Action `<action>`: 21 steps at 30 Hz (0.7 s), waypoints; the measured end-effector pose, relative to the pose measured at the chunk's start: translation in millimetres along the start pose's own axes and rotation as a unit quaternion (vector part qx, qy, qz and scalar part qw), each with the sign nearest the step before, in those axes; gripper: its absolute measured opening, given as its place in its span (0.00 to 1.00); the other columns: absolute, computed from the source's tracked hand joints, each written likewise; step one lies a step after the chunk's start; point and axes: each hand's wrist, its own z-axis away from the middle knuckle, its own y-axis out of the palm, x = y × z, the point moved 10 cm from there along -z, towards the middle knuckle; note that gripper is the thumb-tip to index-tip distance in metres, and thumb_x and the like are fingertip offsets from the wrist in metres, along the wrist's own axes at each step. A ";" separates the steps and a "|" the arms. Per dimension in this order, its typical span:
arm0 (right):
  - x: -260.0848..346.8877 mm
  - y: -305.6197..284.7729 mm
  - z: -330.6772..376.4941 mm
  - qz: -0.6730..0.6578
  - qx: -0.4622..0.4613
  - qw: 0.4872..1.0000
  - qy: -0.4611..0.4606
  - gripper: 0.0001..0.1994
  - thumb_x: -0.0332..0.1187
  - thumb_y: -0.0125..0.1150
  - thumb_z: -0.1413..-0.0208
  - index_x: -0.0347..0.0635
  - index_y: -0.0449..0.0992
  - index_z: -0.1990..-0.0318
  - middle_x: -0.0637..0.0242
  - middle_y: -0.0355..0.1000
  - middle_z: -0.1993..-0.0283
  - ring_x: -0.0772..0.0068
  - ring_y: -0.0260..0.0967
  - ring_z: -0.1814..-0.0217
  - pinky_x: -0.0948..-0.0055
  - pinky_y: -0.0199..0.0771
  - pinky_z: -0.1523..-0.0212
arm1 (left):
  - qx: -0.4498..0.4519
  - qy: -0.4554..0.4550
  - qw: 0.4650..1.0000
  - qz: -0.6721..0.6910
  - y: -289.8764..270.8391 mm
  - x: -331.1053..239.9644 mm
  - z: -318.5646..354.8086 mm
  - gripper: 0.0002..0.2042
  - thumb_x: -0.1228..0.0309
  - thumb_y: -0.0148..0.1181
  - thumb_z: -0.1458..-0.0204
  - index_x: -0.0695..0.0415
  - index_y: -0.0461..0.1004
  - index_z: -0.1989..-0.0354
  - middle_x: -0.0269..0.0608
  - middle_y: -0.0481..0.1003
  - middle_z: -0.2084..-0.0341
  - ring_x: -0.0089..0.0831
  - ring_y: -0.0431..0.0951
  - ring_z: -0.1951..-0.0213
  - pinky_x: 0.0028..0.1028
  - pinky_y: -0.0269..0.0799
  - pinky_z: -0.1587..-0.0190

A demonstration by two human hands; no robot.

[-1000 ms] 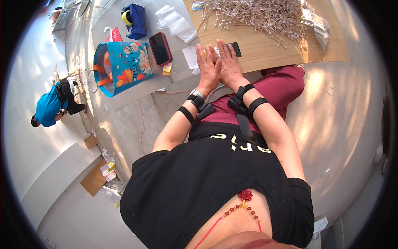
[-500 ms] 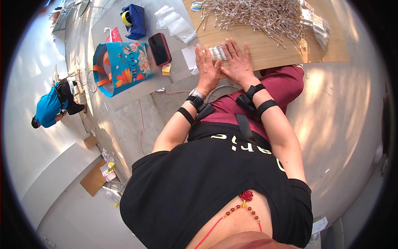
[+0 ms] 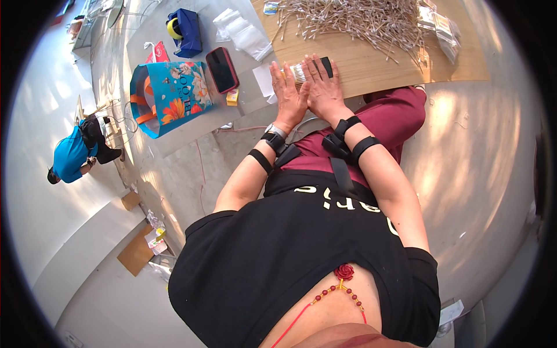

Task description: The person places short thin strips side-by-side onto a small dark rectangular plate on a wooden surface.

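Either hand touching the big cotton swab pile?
No, the left hand and right hand are at the small row of swabs, apart from the big pile.

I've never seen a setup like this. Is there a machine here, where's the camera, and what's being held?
There's no robot, just a person's own left hand and right hand. The view comes from a camera worn on the head, looking down; its wide lens bends straight edges. Both hands are spread flat, with a row of cotton swabs showing between their fingers; neither visibly grips anything. On the wood-coloured surface beyond lies a heap of loose swabs. To the left are a phone, a blue flowered bag and a tape dispenser.
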 end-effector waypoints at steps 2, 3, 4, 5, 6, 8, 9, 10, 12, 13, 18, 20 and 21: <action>-1.8 -1.3 0.7 -0.034 0.003 0.999 -0.009 0.45 0.59 0.53 0.38 0.45 0.52 0.19 0.64 0.43 0.13 0.63 0.28 0.09 0.40 0.15 0.16 | 0.000 -0.003 1.000 -0.002 -0.2 3.2 0.0 0.43 0.41 0.41 0.28 0.69 0.47 0.21 0.70 0.33 0.20 0.62 0.31 0.18 0.52 0.32 0.20; -4.9 -1.1 1.2 -0.044 0.024 0.999 0.002 0.44 0.57 0.53 0.37 0.46 0.51 0.18 0.65 0.42 0.12 0.64 0.27 0.09 0.41 0.15 0.16 | 0.002 -0.005 1.000 -0.002 -0.4 3.2 -0.5 0.43 0.41 0.41 0.28 0.69 0.47 0.20 0.69 0.33 0.20 0.62 0.31 0.18 0.52 0.32 0.20; -8.0 -1.1 3.3 -0.055 0.046 0.997 0.013 0.44 0.56 0.53 0.36 0.47 0.49 0.17 0.65 0.41 0.12 0.65 0.27 0.09 0.42 0.15 0.16 | 0.003 -0.008 1.000 -0.003 -0.7 3.2 -0.5 0.43 0.41 0.41 0.28 0.69 0.47 0.20 0.69 0.34 0.20 0.62 0.32 0.18 0.52 0.32 0.20; -10.2 -0.9 4.4 -0.065 0.067 0.995 0.024 0.43 0.54 0.53 0.35 0.48 0.48 0.17 0.66 0.39 0.12 0.66 0.27 0.09 0.43 0.15 0.16 | 0.004 -0.011 1.000 -0.003 -1.1 3.4 -0.7 0.43 0.41 0.41 0.28 0.68 0.47 0.20 0.69 0.34 0.20 0.62 0.32 0.18 0.52 0.32 0.20; -9.5 -1.9 5.8 -0.072 0.059 0.996 0.016 0.43 0.55 0.52 0.35 0.47 0.48 0.17 0.65 0.39 0.12 0.66 0.27 0.09 0.43 0.14 0.16 | 0.005 -0.013 1.000 -0.001 -1.1 2.6 -0.9 0.43 0.41 0.41 0.28 0.68 0.47 0.20 0.69 0.34 0.20 0.62 0.32 0.18 0.52 0.32 0.20; -7.8 -4.1 8.6 -0.086 0.043 0.995 -0.001 0.43 0.55 0.52 0.35 0.46 0.49 0.17 0.64 0.39 0.12 0.66 0.27 0.09 0.43 0.14 0.16 | 0.008 -0.015 1.000 0.005 -1.3 1.3 -1.0 0.42 0.41 0.41 0.27 0.68 0.46 0.20 0.69 0.33 0.20 0.61 0.31 0.18 0.52 0.32 0.20; -6.5 -4.2 8.5 -0.071 0.048 0.996 -0.003 0.43 0.55 0.51 0.35 0.45 0.49 0.17 0.64 0.39 0.12 0.66 0.27 0.09 0.43 0.14 0.16 | 0.005 -0.015 1.000 0.005 -1.1 2.4 -0.9 0.42 0.42 0.43 0.28 0.67 0.47 0.20 0.69 0.33 0.20 0.62 0.32 0.18 0.53 0.33 0.20; -4.1 -4.3 8.0 -0.055 0.052 0.997 -0.005 0.42 0.54 0.51 0.34 0.45 0.49 0.18 0.64 0.39 0.12 0.66 0.27 0.09 0.43 0.14 0.16 | 0.003 -0.014 1.000 0.005 -0.9 3.5 -0.8 0.42 0.42 0.45 0.28 0.66 0.47 0.20 0.69 0.34 0.20 0.63 0.32 0.19 0.54 0.33 0.21; -0.7 -2.6 6.1 -0.019 0.048 0.999 0.001 0.41 0.53 0.50 0.34 0.45 0.50 0.18 0.64 0.39 0.12 0.66 0.27 0.09 0.42 0.14 0.16 | 0.000 -0.010 1.000 0.003 0.2 3.3 -1.0 0.42 0.42 0.46 0.29 0.66 0.47 0.20 0.70 0.33 0.20 0.65 0.33 0.19 0.54 0.34 0.21; 1.7 -1.0 4.9 0.001 0.040 0.999 0.010 0.41 0.53 0.49 0.33 0.45 0.50 0.18 0.64 0.39 0.12 0.66 0.26 0.09 0.42 0.14 0.16 | 0.000 -0.007 1.000 0.000 1.1 2.0 -1.5 0.43 0.42 0.46 0.29 0.65 0.47 0.20 0.70 0.33 0.20 0.65 0.33 0.19 0.55 0.34 0.21; 2.3 -0.1 4.5 -0.004 -0.004 1.000 -0.005 0.44 0.56 0.54 0.37 0.44 0.53 0.19 0.62 0.43 0.13 0.63 0.28 0.09 0.42 0.14 0.16 | -0.001 -0.005 1.000 -0.005 0.4 4.1 -0.6 0.42 0.42 0.47 0.29 0.64 0.46 0.19 0.69 0.32 0.20 0.65 0.32 0.19 0.55 0.33 0.21; -0.9 1.8 4.5 -0.052 0.006 0.999 -0.008 0.43 0.55 0.54 0.37 0.44 0.53 0.19 0.62 0.43 0.13 0.63 0.29 0.09 0.43 0.15 0.16 | 0.004 -0.008 1.000 -0.001 0.3 4.8 -0.2 0.42 0.43 0.48 0.29 0.63 0.46 0.19 0.69 0.32 0.20 0.65 0.33 0.19 0.55 0.33 0.21; -2.4 0.5 3.8 -0.056 0.003 0.998 -0.007 0.43 0.56 0.54 0.37 0.44 0.53 0.19 0.63 0.43 0.13 0.63 0.29 0.09 0.44 0.16 0.16 | 0.004 -0.007 1.000 -0.003 0.3 4.6 -0.6 0.42 0.43 0.48 0.29 0.63 0.46 0.19 0.69 0.33 0.20 0.65 0.33 0.19 0.55 0.33 0.21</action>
